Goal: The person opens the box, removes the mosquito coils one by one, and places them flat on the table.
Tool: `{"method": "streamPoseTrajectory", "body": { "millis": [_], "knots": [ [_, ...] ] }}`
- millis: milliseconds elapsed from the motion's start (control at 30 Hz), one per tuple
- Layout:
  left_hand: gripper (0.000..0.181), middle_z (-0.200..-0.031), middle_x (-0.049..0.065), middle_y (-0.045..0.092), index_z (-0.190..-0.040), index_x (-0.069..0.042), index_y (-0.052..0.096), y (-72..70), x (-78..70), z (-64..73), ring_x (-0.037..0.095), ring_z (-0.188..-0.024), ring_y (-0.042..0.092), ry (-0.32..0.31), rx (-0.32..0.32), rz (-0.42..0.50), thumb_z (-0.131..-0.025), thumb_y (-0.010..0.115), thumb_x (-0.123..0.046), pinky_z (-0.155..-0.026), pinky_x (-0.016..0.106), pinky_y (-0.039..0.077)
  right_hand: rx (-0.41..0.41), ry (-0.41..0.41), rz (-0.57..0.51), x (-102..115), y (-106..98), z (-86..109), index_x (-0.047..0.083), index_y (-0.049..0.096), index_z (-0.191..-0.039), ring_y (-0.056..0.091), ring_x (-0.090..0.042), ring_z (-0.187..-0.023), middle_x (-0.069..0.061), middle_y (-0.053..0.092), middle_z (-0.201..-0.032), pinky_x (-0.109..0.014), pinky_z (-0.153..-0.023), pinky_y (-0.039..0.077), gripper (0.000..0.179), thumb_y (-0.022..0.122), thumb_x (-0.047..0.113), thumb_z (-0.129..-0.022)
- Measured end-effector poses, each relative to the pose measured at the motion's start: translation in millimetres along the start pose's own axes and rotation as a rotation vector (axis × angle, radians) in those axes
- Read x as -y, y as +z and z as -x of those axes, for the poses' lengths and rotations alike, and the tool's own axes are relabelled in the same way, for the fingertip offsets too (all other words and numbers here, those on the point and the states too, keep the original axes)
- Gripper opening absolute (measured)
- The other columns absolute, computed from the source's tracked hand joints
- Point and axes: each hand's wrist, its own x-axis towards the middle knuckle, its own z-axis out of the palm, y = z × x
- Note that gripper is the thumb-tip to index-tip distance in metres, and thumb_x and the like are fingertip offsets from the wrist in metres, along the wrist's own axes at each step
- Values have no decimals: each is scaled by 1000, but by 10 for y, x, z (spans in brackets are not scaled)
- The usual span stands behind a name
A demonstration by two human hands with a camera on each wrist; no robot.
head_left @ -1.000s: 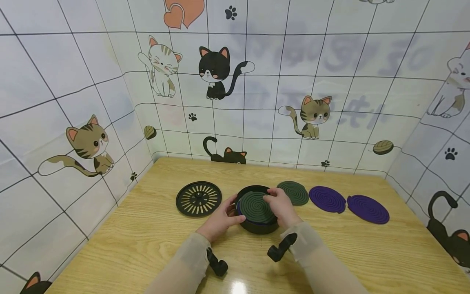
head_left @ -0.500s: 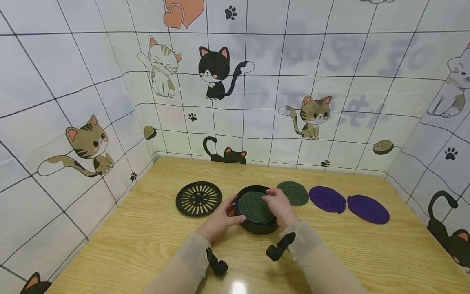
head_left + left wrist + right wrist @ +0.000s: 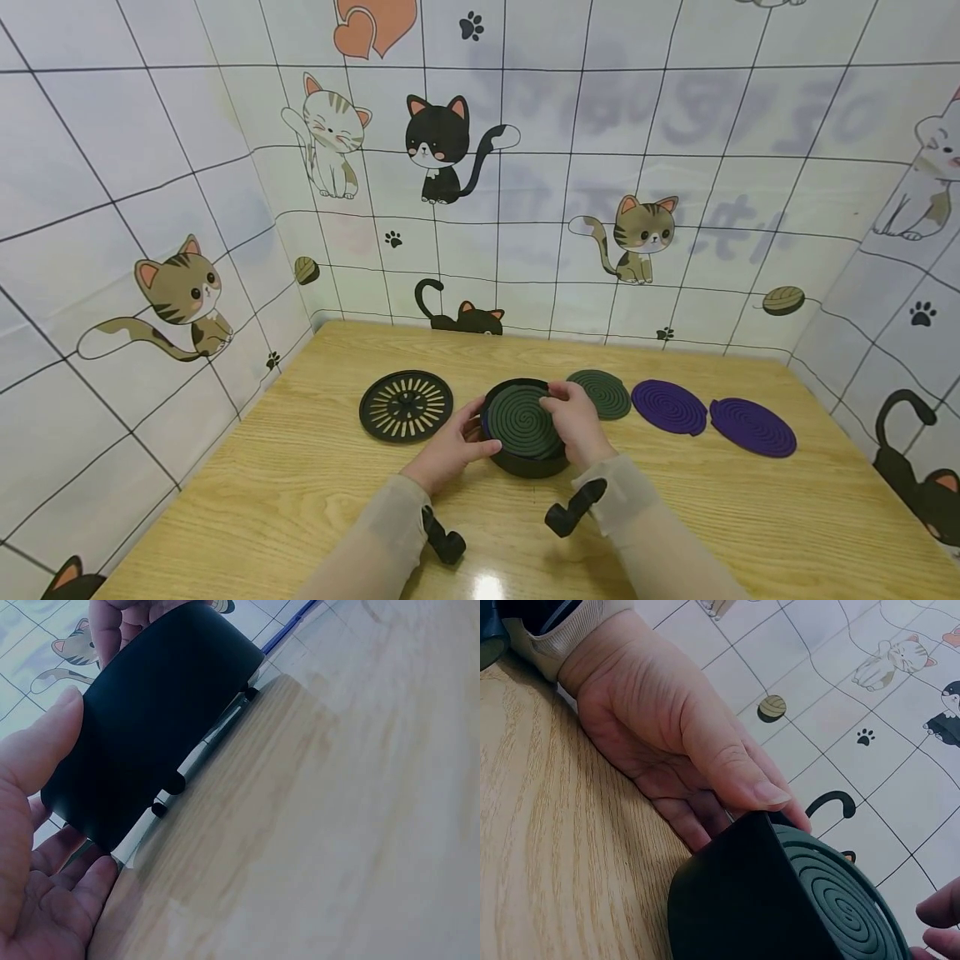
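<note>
Wood-grain desk (image 3: 300,508) is carrying everything. Black round straight-walled pot, material unclear (image 3: 528,468), is standing upright mid-desk, mouth up. Left grip: left hand (image 3: 448,454) is wrapping the pot's left wall, thumb on the near side, fingers round the outside. Right grip: right hand (image 3: 576,423) is pinching the far-right rim, thumb on top; can't tell if it's also catching the disc edge. Black round slotted lid with centre knob (image 3: 407,406) is lying left of the pot. Two purple flat spiral discs ( (image 3: 669,407), (image 3: 752,427)) are lying to the right; dark-green spare spiral disc (image 3: 601,395) is lying just beyond the right hand. Dark-green flat spiral disc (image 3: 522,423) is sitting in the pot's mouth. Change: it's shifting slightly toward the far rim, purple edge along its near side no longer clearly showing; I'm reading that as centring. Spiral is facing up; near-round, so no real long axis.
</note>
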Motion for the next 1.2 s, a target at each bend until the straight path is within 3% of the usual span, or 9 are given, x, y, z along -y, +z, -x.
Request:
{"method": "streamPoseTrajectory", "body": {
  "millis": [233,600,700,900,967,1033,1100,1200],
  "knots": [
    [86,-153,8,30,-154,-17,20,0,11,-13,24,-137,36,-1,1,-2,-87,74,-24,-107,36,37,-41,-50,-58,-24,-31,-39,-4,42,-136,40,-34,-123,-18,44,-131,-51,-108,31,43,54,2,-95],
    [85,-154,13,27,-154,-14,19,8,8,1,29,-139,33,4,5,1,-88,72,-21,-109,41,34,-29,-30,-115,-62,-89,-52,-3,45,-135,40,-34,-125,-19,45,-133,-50,-109,31,43,54,-4,-94],
    [85,-154,13,27,-154,-14,18,7,2,6,29,-139,33,7,8,-7,-89,72,-22,-109,41,34,-15,-2,-145,-47,-101,-32,-2,45,-137,36,-35,-130,-18,43,-137,-50,-111,27,44,55,-3,-94],
    [85,-154,12,27,-154,-14,18,-3,-5,10,29,-138,33,15,17,-16,-89,72,-24,-108,40,35,13,42,-209,-26,-122,-13,-4,46,-138,19,-34,-142,-18,26,-153,-49,-115,17,44,55,0,-94],
    [85,-154,12,27,-154,-14,18,1,-5,12,29,-138,33,14,18,-10,-89,72,-23,-108,39,36,16,41,-215,-30,-128,-21,-5,48,-136,17,-34,-143,-18,23,-155,-48,-115,18,43,56,-1,-94],
    [85,-154,13,27,-154,-14,17,2,-2,9,29,-138,33,19,20,1,-89,71,-22,-108,39,37,22,44,-222,-32,-134,-25,-5,48,-136,30,-31,-137,-18,24,-154,-38,-109,34,43,55,-1,-94],
    [85,-154,13,26,-154,-13,17,4,-1,8,30,-138,33,20,24,15,-89,71,-21,-107,39,37,30,51,-234,-31,-142,-25,-5,47,-137,47,-25,-122,-18,27,-152,-28,-95,46,43,54,-1,-94],
    [86,-154,14,26,-154,-13,16,4,-3,10,30,-138,33,22,23,20,-89,71,-20,-107,38,38,48,72,-258,-18,-153,-18,-3,47,-137,57,-12,-91,-18,33,-146,-18,-67,49,43,53,-1,-95]
  ]
}}
